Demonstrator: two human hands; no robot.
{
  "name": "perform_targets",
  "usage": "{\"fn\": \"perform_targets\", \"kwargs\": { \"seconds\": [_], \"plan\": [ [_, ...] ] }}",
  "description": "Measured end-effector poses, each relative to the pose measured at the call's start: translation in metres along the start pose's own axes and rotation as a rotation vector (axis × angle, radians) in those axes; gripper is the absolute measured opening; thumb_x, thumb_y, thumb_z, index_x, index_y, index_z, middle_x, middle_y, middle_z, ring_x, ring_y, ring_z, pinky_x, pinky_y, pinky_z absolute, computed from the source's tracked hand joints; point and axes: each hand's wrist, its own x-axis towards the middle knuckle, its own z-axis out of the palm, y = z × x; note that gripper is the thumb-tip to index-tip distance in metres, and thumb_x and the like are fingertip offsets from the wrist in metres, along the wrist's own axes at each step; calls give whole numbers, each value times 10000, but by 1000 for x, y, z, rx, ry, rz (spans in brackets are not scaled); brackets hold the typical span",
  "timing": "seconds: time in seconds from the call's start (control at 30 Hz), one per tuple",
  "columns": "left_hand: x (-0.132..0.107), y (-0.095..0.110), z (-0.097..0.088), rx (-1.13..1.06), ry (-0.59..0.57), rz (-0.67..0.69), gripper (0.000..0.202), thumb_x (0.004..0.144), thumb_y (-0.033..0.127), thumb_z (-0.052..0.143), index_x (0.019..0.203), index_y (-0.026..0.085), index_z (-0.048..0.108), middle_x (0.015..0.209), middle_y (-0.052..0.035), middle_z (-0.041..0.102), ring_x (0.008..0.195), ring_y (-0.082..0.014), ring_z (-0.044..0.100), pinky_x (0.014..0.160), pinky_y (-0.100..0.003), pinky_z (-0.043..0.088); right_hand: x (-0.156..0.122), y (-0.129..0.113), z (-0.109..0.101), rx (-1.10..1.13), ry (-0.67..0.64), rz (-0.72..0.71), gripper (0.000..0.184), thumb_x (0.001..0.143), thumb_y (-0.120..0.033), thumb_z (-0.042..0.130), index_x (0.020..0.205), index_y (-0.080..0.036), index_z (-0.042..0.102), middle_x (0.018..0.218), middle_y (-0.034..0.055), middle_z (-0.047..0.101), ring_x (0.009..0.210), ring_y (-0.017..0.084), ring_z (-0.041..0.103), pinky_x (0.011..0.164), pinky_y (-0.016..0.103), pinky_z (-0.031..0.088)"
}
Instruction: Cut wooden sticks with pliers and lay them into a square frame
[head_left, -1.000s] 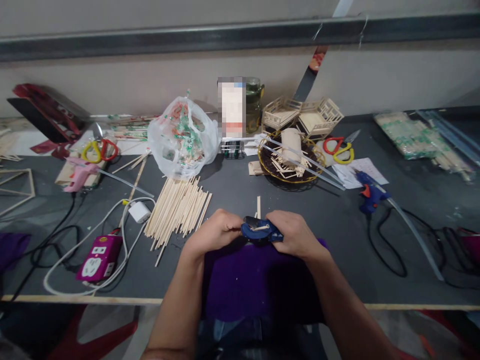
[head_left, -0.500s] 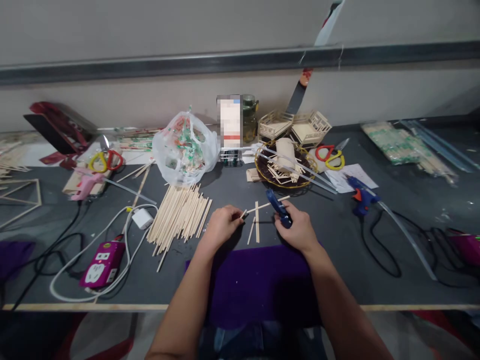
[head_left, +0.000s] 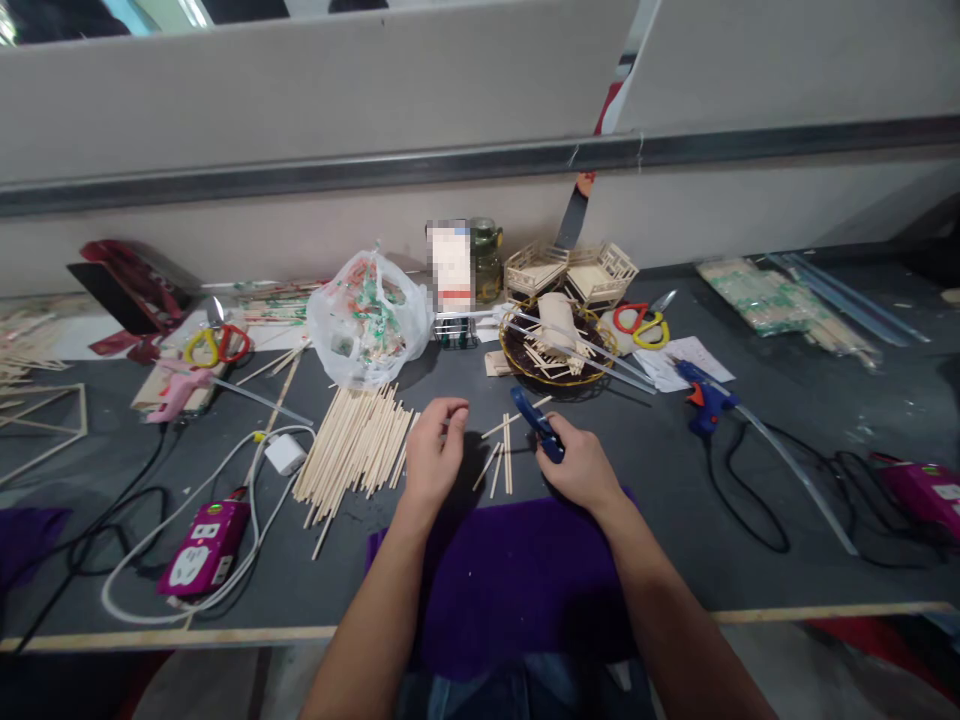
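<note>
- Blue cutter (head_left: 537, 424): grasped in right hand (head_left: 581, 468), centre frame.
- Left hand (head_left: 435, 450): fingers curled; cannot tell whether it holds anything.
- Cut sticks (head_left: 501, 462) lie on counter (head_left: 675, 480) between the hands.

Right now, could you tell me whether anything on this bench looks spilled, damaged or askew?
Nothing looks spilled or damaged. A few short sticks lie askew between the left hand and the right hand, which holds the blue cutter; the stick pile is fanned loosely.
</note>
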Motion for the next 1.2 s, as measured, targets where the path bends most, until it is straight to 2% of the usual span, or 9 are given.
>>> {"fn": "perform_targets", "kwargs": {
  "seconds": [0.07,0.13,0.27,0.4,0.53,0.63,0.83,1.07,1.2],
  "plan": [
    [-3,7,8,-41,-65,108,199,916,308,488,1004,185,617,965,-61,675,878,-159,617,785,-264,459,1,-4,1,-14,-36,4,116,743,-228,507,857,-227,530,625,-5,580,572,185,584,567,246,372],
    [-8,12,18,-35,-112,182,181,913,291,506,992,185,629,916,-56,672,844,-154,612,782,-262,459,1,-7,2,6,-76,-3,113,741,-222,507,853,-226,526,638,-1,587,584,185,583,574,245,375],
    [-13,15,30,-39,-76,237,216,940,248,441,947,177,645,777,-40,637,718,-136,584,685,-237,442,2,-11,4,108,-138,-18,92,741,-203,488,827,-227,514,647,-2,580,600,177,579,590,240,382],
    [-14,15,28,-7,-58,263,238,926,179,410,940,174,648,750,-32,628,688,-132,574,668,-231,422,1,-14,4,172,-168,-25,108,734,-185,481,832,-228,496,635,-13,563,570,166,557,575,235,377],
    [-12,16,24,-24,-90,189,243,918,209,430,803,168,640,665,-10,586,624,-124,534,622,-224,390,1,-15,4,185,-183,-12,100,739,-186,481,830,-228,484,622,-20,543,539,161,529,559,236,377],
    [-9,18,22,-135,-152,94,273,913,282,459,729,162,621,604,11,540,580,-116,486,582,-216,365,0,-16,3,196,-199,-2,120,739,-181,485,849,-227,482,621,-23,537,537,160,526,555,233,373],
    [-6,21,15,-366,-235,-86,335,845,404,547,634,148,588,584,6,507,604,-125,461,572,-214,366,-2,-19,0,211,-206,-18,127,735,-167,502,840,-232,477,636,-25,549,548,156,533,551,224,362],
    [-7,18,10,-567,-345,-223,409,791,506,621,646,125,603,601,-4,515,564,-103,422,552,-216,347,-3,-21,-1,226,-210,-69,182,718,-138,491,873,-233,494,651,-24,572,553,156,544,559,223,361],
    [-8,16,12,-576,-329,-238,417,785,522,627,661,125,604,615,-4,522,579,-105,430,569,-219,351,-2,-21,0,191,-222,-45,147,731,-158,499,858,-231,489,625,-25,561,552,161,553,549,223,348]
  ]
}}
